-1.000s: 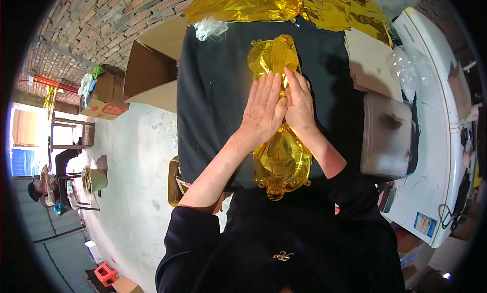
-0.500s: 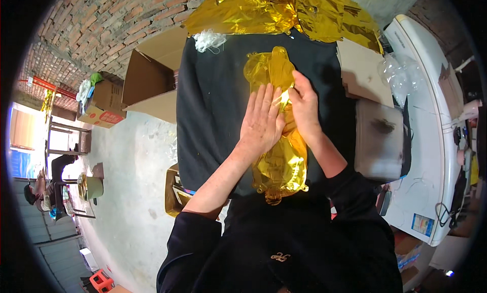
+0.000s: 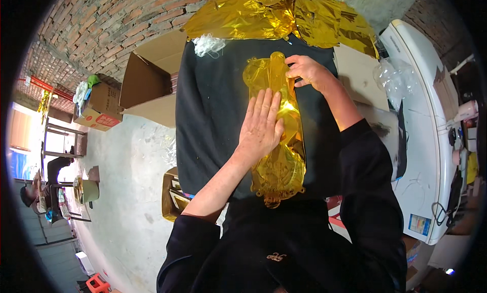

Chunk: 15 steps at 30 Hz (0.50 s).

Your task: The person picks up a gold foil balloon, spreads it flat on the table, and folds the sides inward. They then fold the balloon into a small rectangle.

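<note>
A flat, shiny gold foil balloon point(image 3: 278, 173) lies lengthwise on a black cloth point(image 3: 213, 110), with small tabs along its edges. My left hand point(image 3: 259, 128) rests flat on its middle, palm down, fingers stretched toward the far end. At the far right edge of the foil, my right hand point(image 3: 308, 73) has bent fingers and thumb closed on the border; the exact contact of the fingertips is hard to make out. Larger gold foil sheets point(image 3: 238, 16) lie beyond the far edge of the cloth.
White tangled string point(image 3: 208, 45) sits at the cloth's far left corner. An open cardboard box point(image 3: 144, 82) stands to the left, a smaller box point(image 3: 172, 194) below it. On the right are cardboard point(image 3: 355, 74), clear plastic point(image 3: 395, 77) and a long white appliance point(image 3: 426, 156).
My right hand has slid from beside the balloon's middle to its far right edge, its forearm swinging outward. My left hand stays flat on the foil.
</note>
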Motion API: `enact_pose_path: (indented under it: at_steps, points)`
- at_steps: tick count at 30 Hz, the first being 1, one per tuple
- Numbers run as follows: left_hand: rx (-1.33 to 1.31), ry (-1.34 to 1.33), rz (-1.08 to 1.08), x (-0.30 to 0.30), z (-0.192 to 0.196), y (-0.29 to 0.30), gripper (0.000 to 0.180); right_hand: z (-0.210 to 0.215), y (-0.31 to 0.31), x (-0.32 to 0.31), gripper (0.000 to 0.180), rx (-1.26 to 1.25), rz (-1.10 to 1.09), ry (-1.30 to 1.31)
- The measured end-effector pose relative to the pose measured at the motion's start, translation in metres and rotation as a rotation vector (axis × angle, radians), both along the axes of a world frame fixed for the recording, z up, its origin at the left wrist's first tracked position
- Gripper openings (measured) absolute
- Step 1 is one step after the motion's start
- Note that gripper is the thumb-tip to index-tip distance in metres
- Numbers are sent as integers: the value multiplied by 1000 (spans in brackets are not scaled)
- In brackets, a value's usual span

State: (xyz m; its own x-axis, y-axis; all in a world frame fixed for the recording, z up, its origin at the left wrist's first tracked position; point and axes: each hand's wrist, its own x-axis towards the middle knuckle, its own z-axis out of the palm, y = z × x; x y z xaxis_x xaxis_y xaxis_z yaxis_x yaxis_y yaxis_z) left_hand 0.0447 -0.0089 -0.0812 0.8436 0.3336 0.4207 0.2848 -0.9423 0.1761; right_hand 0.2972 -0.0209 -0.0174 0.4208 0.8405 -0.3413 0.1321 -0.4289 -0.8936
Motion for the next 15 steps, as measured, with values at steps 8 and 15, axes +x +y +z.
enact_pose_path:
  at_steps: [8, 15]
  points:
    - [-16, 4, 3, 1, 8, -1, 70, 10, 21, 31, 44, -79, 332, 39]
    - [-110, 19, -18, 3, 10, -1, 73, 9, 37, 39, 14, -108, 411, 241]
